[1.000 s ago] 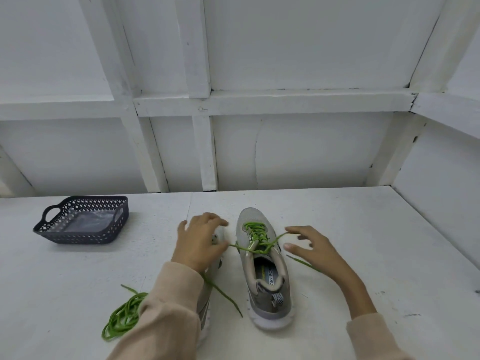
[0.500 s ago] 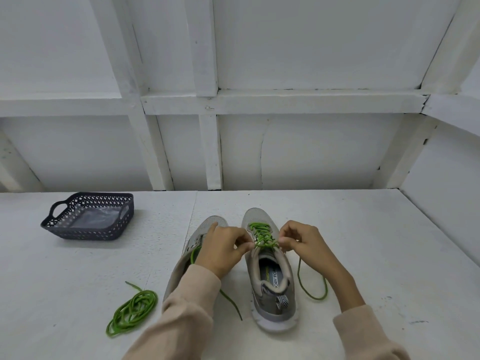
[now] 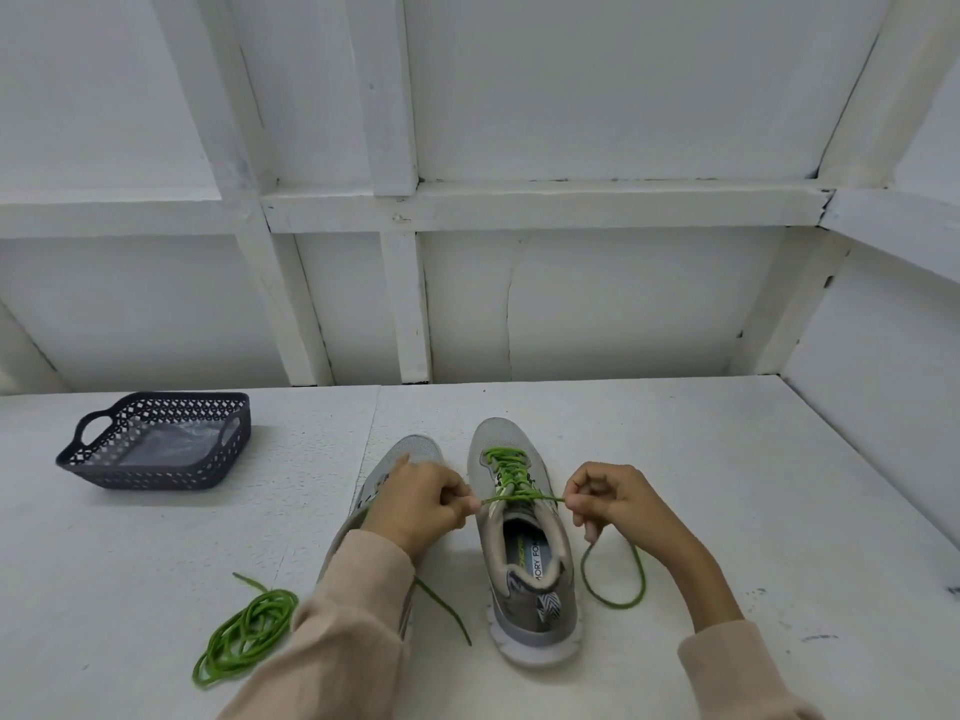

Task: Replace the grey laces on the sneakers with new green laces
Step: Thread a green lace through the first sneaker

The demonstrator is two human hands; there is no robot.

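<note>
Two grey sneakers stand side by side on the white table, toes away from me. The right sneaker (image 3: 524,543) carries a green lace (image 3: 506,472) threaded through its eyelets. My left hand (image 3: 418,504) pinches one end of that lace at the shoe's left side. My right hand (image 3: 608,498) pinches the other end at the shoe's right side, and the lace runs taut between them across the tongue. Loose lace loops on the table below my right hand. My left arm hides most of the left sneaker (image 3: 410,452). A coiled spare green lace (image 3: 247,634) lies front left.
A dark perforated basket (image 3: 156,446) with a clear plastic bag inside sits at the back left of the table (image 3: 727,485). White framed walls close the table at the back and on the right.
Both hands closed in on the right sneaker and took hold of the lace ends, then drew apart sideways, pulling the lace taut. The camera view tilted slightly.
</note>
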